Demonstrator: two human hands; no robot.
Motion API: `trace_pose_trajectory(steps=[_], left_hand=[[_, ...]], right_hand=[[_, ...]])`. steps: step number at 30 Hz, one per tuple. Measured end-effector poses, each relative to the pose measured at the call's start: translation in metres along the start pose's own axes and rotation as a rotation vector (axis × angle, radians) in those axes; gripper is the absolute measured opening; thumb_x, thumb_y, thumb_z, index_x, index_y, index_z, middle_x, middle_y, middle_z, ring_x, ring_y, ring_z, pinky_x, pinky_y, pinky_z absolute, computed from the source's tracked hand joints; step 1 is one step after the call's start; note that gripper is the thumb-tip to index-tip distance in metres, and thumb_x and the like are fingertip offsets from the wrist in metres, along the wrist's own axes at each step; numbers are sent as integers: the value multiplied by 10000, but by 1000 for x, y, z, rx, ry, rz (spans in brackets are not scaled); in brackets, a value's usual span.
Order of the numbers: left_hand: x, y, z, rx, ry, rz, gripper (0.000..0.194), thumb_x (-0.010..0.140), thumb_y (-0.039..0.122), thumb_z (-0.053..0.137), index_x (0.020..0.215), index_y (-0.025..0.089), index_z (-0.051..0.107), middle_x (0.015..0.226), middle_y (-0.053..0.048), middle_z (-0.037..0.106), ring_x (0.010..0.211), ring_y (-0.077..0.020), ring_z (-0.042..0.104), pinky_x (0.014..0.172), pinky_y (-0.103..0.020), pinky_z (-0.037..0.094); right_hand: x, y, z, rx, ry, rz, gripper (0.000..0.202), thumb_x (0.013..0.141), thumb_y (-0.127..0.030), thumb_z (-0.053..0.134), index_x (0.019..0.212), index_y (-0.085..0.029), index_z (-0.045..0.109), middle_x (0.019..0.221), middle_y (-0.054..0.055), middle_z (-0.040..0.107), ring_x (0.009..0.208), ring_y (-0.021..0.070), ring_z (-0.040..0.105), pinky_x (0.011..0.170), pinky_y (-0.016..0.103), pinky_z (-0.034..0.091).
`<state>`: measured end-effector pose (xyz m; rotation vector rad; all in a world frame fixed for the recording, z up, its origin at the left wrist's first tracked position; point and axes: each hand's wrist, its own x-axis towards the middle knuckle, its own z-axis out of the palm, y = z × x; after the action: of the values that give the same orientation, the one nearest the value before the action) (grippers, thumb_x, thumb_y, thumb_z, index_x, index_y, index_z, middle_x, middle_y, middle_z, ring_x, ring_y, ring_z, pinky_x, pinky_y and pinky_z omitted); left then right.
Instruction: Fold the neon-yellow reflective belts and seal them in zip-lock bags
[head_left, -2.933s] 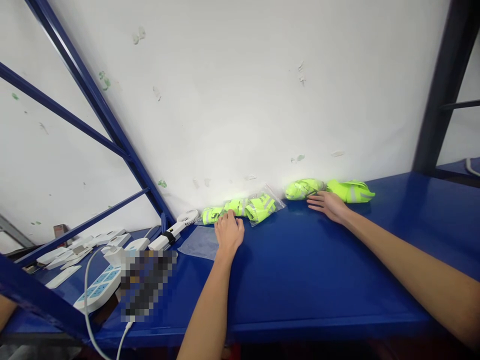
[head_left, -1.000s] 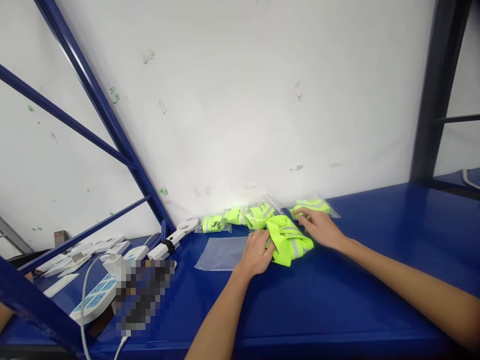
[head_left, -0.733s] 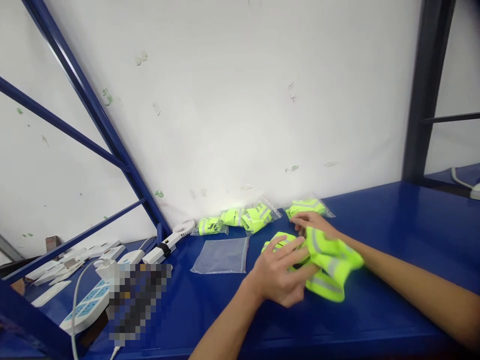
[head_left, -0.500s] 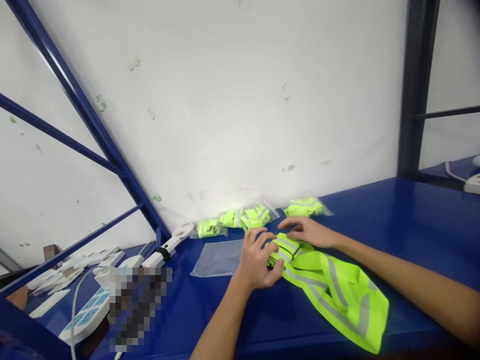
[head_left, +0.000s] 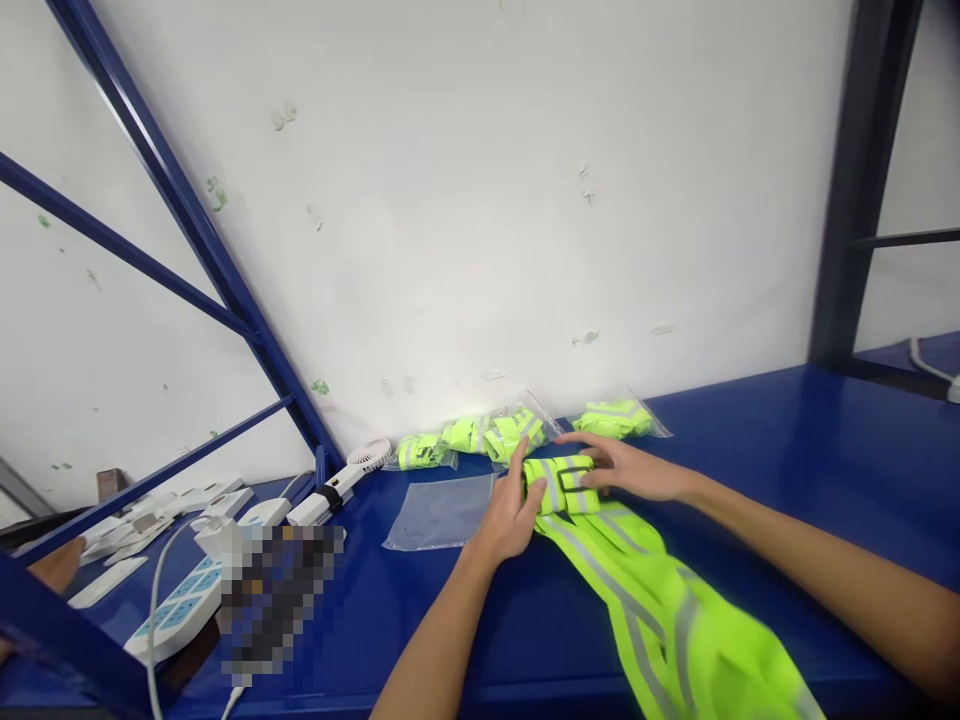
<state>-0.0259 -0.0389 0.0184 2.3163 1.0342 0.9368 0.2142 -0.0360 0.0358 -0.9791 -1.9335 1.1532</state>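
Note:
A fluorescent yellow reflective vest [head_left: 645,570] with grey stripes lies on the blue table, its upper end folded into a compact bundle [head_left: 551,485] with a black-edged buckle or loop on it. My left hand [head_left: 511,508] grips the bundle's left side, thumb in front and fingers behind. At the right end, my right hand [head_left: 637,468] is closed on the bundle, some fingertips hidden behind it. Loose straps trail from the bundle toward the table's front right edge, blurred at the end. A flat clear plastic bag [head_left: 439,512] rests just left of my left hand.
Bagged yellow vests [head_left: 480,435] line the wall, with another bagged vest [head_left: 613,418] farther right. A white handheld fan [head_left: 367,455] and a power strip [head_left: 180,605] with cables sit left. A blue frame post [head_left: 247,300] rises there. Part of another person's hand appears at far left.
The bundle has turned flatter toward me, showing its black-edged piece. My left fingers have moved from on top to behind it. The loose straps have swung nearer the front edge.

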Motion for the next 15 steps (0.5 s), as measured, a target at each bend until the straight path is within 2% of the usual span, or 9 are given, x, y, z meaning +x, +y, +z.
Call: trace_pose_trajectory(steps=[2,4,6,9,12,15], left_hand=[[0,-2,1,-44,60,-48,605,972,462,293,1510,242,124,1274,-107,552,1139,-262,529,1009,-432,362],[1,-5,0,-31,104,-39,601,969,465,304,1507,245,146,1313,-108,526,1162,-268,518,1020,-439,353],[1,-7,-3,-20,131,35,603,959,455,349,1500,249,179,1412,-108,437,1260,-274,444,1064,-435,316],[0,-7,-7,-26,69,192,694,908,428,478,1501,241,169,1492,-107,339,1352,-282,346,1116,-432,261],[1,-3,-7,16,60,241,763,842,346,579,1492,239,196,1490,-111,338,1368,-289,322,1128,-434,251],[5,0,-2,56,152,193,566,828,290,583,1371,246,430,1422,-107,406,1297,-280,409,1072,-410,338]], right_hand=[[4,3,8,140,106,15,539,835,-376,587,1355,-272,489,980,50,680,851,227,647,779,369,530],[9,6,13,270,208,27,435,837,-381,588,1256,-265,578,1015,49,688,916,243,646,820,368,522],[13,10,15,408,324,70,363,833,-376,596,1178,-261,612,1030,45,692,926,246,651,795,356,532],[17,14,17,617,491,158,341,839,-349,601,1169,-270,579,943,28,709,815,223,673,683,327,551],[17,12,24,729,527,211,350,831,-286,618,1175,-259,559,837,16,718,697,207,673,628,320,554],[14,4,34,779,400,288,313,862,-377,582,1112,-189,598,774,57,722,678,229,677,628,342,559]])
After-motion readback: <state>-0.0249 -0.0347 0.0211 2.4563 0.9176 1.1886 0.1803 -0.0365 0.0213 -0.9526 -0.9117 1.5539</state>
